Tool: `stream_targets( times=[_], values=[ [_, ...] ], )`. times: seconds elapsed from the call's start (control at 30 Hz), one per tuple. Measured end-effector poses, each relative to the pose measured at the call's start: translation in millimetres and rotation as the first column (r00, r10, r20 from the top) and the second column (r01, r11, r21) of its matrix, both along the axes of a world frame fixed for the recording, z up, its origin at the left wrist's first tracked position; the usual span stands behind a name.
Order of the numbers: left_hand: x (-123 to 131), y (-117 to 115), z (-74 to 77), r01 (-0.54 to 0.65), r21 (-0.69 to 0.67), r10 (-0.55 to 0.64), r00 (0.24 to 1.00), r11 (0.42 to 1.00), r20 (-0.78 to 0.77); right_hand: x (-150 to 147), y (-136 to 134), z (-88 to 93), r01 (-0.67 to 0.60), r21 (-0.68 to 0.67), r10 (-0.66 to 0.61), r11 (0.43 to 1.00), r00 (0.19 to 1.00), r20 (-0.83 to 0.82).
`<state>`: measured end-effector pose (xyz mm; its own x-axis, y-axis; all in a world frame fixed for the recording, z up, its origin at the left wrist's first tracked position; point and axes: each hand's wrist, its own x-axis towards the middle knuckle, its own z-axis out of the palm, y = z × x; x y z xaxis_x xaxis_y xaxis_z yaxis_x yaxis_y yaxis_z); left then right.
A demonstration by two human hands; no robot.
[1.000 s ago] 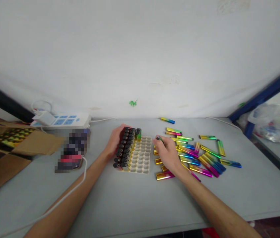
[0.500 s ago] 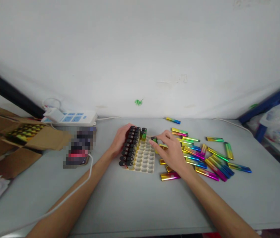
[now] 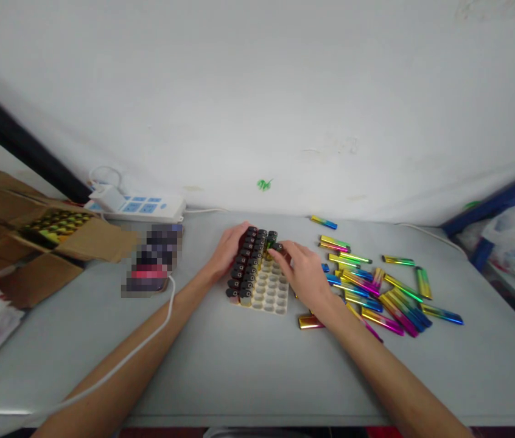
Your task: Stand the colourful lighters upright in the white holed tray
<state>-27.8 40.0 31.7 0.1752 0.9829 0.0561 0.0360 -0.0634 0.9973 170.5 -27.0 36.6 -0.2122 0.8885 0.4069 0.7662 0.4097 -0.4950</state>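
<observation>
Two bare hands work at a pale, rectangular tray with oval cups [image 3: 282, 301], which lies on a smooth grey tabletop [image 3: 239, 371]. Slim, upright, black-topped lighter-like pieces [image 3: 249, 249] fill the tray's two left columns, and a further one stands at the rear of the next column; open cups show to the right and front. The right hand [image 3: 307, 272] pinches a single slim piece with a black top [image 3: 277, 246], thumb and fingers closed upon it, over the tray's rear right part; whether its base is seated in a cup cannot be told. The left hand [image 3: 229, 250] curves along the tray's left side, beside the outermost column; its fingertips are hidden, so the firmness of its hold cannot be told. To the right of the tray, loose metallic pieces in gold, magenta, blue and green [image 3: 383, 321] lie scattered and partly overlapping. To the left are a dark, pixelated phone [image 3: 154, 255], a white power strip with blue sockets [image 3: 148, 208] and an open brown cardboard box [image 3: 100, 240] containing yellow-green, black-topped pieces [image 3: 59, 225].
</observation>
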Motion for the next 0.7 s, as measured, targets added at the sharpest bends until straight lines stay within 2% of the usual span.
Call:
stream_targets(
  times=[0.27,0.57,0.7],
  values=[
    [0,1,-3.3,0.009,-0.015,-0.009,0.999,1.0,0.042,-6,4,12.0,0.059,-0.045,-0.05,0.997,0.981,0.188],
    [-3,3,-5.6,-0.002,0.011,0.002,1.0,1.0,-0.018,2,14,29.5,-0.023,-0.097,0.051,0.995,0.954,0.297],
    [-2,2,-2.3,0.005,0.014,-0.005,0.999,1.0,-0.037,3,16,31.7,-0.035,-0.144,0.076,0.989,0.955,0.287]
  ],
)
